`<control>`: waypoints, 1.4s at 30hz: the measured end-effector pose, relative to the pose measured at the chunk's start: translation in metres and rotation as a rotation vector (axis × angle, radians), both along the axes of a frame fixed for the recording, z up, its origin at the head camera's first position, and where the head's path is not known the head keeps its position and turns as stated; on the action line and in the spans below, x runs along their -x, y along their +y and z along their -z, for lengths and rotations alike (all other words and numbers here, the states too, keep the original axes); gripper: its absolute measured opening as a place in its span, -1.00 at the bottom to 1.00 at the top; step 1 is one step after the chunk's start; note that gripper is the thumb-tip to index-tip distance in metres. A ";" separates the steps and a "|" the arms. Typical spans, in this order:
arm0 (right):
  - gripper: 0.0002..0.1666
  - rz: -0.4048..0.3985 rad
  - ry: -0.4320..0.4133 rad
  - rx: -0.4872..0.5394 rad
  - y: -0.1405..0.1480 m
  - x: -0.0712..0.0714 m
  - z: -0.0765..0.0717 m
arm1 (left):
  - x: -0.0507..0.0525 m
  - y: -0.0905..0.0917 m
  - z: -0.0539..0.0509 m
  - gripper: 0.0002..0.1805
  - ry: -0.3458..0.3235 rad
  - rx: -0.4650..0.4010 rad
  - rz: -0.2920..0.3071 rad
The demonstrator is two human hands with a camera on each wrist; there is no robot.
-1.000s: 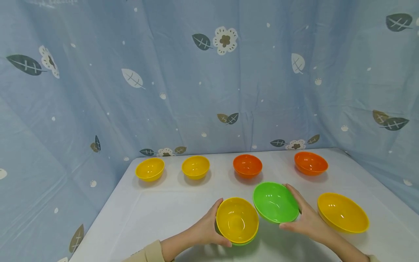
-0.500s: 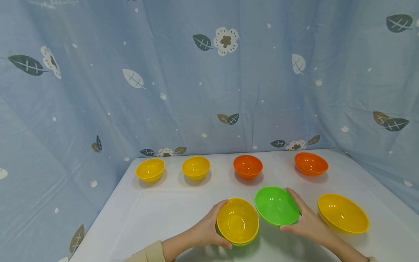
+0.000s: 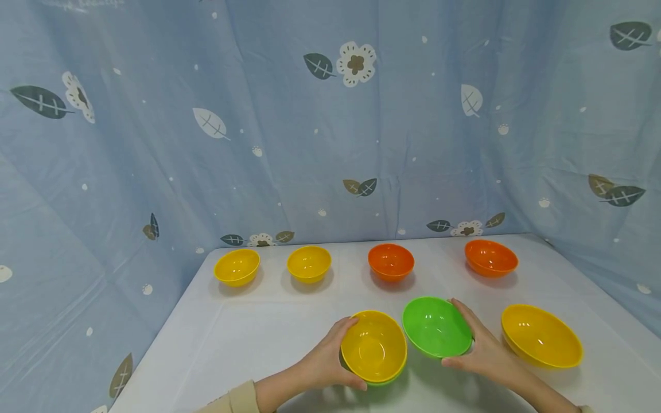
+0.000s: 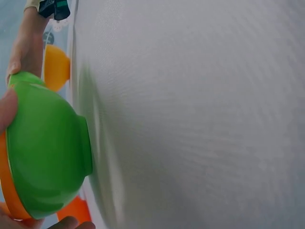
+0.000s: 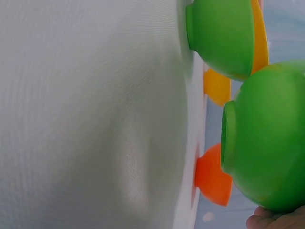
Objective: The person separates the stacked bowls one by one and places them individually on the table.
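My left hand (image 3: 327, 360) grips a yellow bowl (image 3: 374, 347) nested in a green bowl (image 4: 47, 148), thumb and fingers at the rims. Just right of that pair, my right hand (image 3: 480, 347) holds another green bowl (image 3: 436, 327) by its right side, raised off the table. In the right wrist view this green bowl (image 5: 271, 138) has its foot clear of the cloth. The two held sets sit side by side, their rims very close; whether they touch, I cannot tell. Both face upward, tilted somewhat toward me. Some fingers are hidden behind the bowls.
On the white-covered table (image 3: 248, 327), a back row holds two small yellow bowls (image 3: 308, 264) (image 3: 237, 267) and two orange bowls (image 3: 391, 262) (image 3: 490, 257). A larger yellow bowl (image 3: 540, 335) stands right of my right hand. A blue patterned curtain (image 3: 289, 143) encloses the back and sides.
The green bowl in my right hand has come slightly down and toward me, with the hand. My left hand and its nested bowls have barely shifted. The other bowls stay put.
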State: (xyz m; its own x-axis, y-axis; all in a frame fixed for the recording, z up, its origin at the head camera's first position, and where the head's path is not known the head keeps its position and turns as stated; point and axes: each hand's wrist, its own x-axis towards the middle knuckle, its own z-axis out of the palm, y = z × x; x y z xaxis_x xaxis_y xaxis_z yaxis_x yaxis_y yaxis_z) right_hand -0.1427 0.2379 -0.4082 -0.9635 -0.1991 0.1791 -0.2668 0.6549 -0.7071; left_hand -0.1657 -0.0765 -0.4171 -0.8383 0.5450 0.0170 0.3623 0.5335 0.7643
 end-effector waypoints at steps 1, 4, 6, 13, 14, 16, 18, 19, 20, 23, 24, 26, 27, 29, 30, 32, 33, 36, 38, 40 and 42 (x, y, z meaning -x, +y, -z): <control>0.32 0.000 -0.004 0.005 0.000 0.000 0.000 | 0.000 -0.001 0.000 0.15 0.009 0.001 -0.003; 0.33 -0.012 0.005 0.016 -0.001 0.000 0.001 | -0.001 -0.003 0.000 0.15 0.022 -0.002 -0.008; 0.33 -0.018 0.016 0.017 -0.001 -0.001 0.001 | -0.001 -0.005 0.000 0.14 0.027 -0.009 -0.009; 0.31 -0.056 0.067 0.012 -0.002 0.001 0.007 | 0.000 -0.011 -0.001 0.14 0.011 -0.024 -0.017; 0.31 -0.060 0.070 0.012 -0.003 0.001 0.007 | 0.000 -0.012 0.000 0.15 0.007 -0.023 -0.020; 0.32 -0.067 0.077 0.011 -0.003 0.002 0.009 | 0.001 -0.014 0.000 0.15 -0.003 -0.024 -0.027; 0.32 -0.081 0.081 0.015 -0.004 0.002 0.010 | 0.001 -0.016 0.001 0.16 -0.009 -0.024 -0.034; 0.32 -0.089 0.082 0.017 -0.004 0.002 0.011 | 0.001 -0.017 0.001 0.16 -0.012 -0.024 -0.038; 0.32 -0.099 0.082 0.019 -0.004 0.002 0.012 | 0.001 -0.017 0.001 0.16 -0.011 -0.022 -0.041; 0.33 -0.122 0.081 0.022 -0.005 0.004 0.015 | 0.001 -0.020 0.002 0.17 -0.016 -0.020 -0.050; 0.33 -0.129 0.085 0.020 -0.005 0.004 0.015 | 0.000 -0.021 0.002 0.17 -0.016 -0.021 -0.052; 0.33 -0.136 0.086 0.014 -0.006 0.005 0.017 | 0.000 -0.022 0.001 0.16 -0.019 -0.024 -0.053; 0.33 -0.134 0.082 0.006 -0.007 0.005 0.017 | 0.000 -0.023 0.001 0.16 -0.022 -0.028 -0.052; 0.32 -0.147 0.085 0.006 -0.008 0.005 0.018 | 0.000 -0.025 0.001 0.16 -0.026 -0.033 -0.050; 0.32 -0.148 0.083 0.002 -0.009 0.006 0.018 | -0.001 -0.025 0.001 0.16 -0.025 -0.035 -0.051; 0.32 -0.149 0.077 -0.011 -0.010 0.006 0.017 | -0.001 -0.027 0.001 0.16 -0.024 -0.039 -0.053; 0.32 -0.154 0.079 -0.015 -0.011 0.006 0.017 | -0.001 -0.027 0.001 0.16 -0.023 -0.040 -0.054; 0.33 -0.159 0.080 -0.028 -0.013 0.007 0.017 | -0.001 -0.029 0.001 0.16 -0.018 -0.038 -0.060; 0.34 -0.160 0.074 -0.036 -0.014 0.007 0.018 | -0.001 -0.030 0.001 0.16 -0.019 -0.041 -0.061; 0.35 -0.168 0.066 -0.037 -0.015 0.008 0.019 | -0.001 -0.031 0.001 0.16 -0.022 -0.044 -0.062; 0.35 -0.177 0.055 -0.037 -0.016 0.009 0.019 | 0.000 -0.033 0.001 0.17 -0.025 -0.048 -0.064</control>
State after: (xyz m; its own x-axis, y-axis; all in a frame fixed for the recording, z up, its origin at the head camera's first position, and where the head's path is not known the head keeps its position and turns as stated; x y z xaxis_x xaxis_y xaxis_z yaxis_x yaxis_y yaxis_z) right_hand -0.1517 0.2214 -0.4270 -0.9019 -0.3718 0.2199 -0.4175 0.6195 -0.6648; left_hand -0.1656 -0.1093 -0.4178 -0.8718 0.4895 0.0200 0.3090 0.5177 0.7978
